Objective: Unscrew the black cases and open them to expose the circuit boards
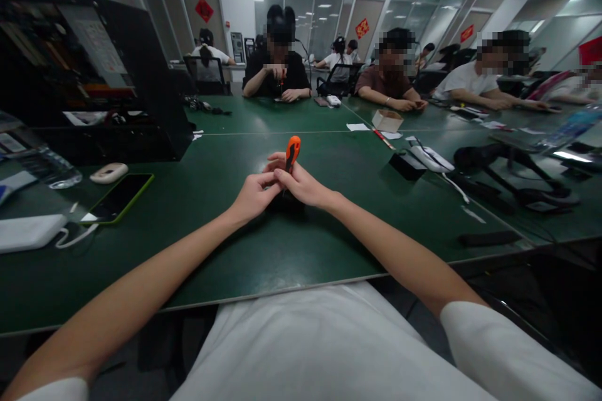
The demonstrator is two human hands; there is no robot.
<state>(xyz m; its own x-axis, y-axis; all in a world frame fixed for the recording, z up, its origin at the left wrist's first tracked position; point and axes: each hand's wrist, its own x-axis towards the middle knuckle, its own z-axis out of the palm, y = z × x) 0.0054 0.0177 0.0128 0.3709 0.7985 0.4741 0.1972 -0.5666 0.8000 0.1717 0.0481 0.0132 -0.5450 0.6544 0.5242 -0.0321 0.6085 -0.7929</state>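
Over the middle of the green table [226, 250], my two hands meet in front of me. An orange and black screwdriver handle [292, 151] rises nearly upright out of my right hand [305, 185], which is closed around its lower part. My left hand [258, 195] is closed just beside it, touching the right thumb and fingers. Whatever its fingers pinch is hidden from this side. The screwdriver's shaft and tip are also out of sight behind the hands. A dark shape shows beneath them, too dim to make out.
On the left stand an open black computer case [160, 94], a phone [120, 197], a white power bank [32, 232] and a plastic bottle [51, 166]. A small box [387, 120], a black box [407, 166] and a black headset-like frame [512, 172] lie right. Co-workers sit opposite.
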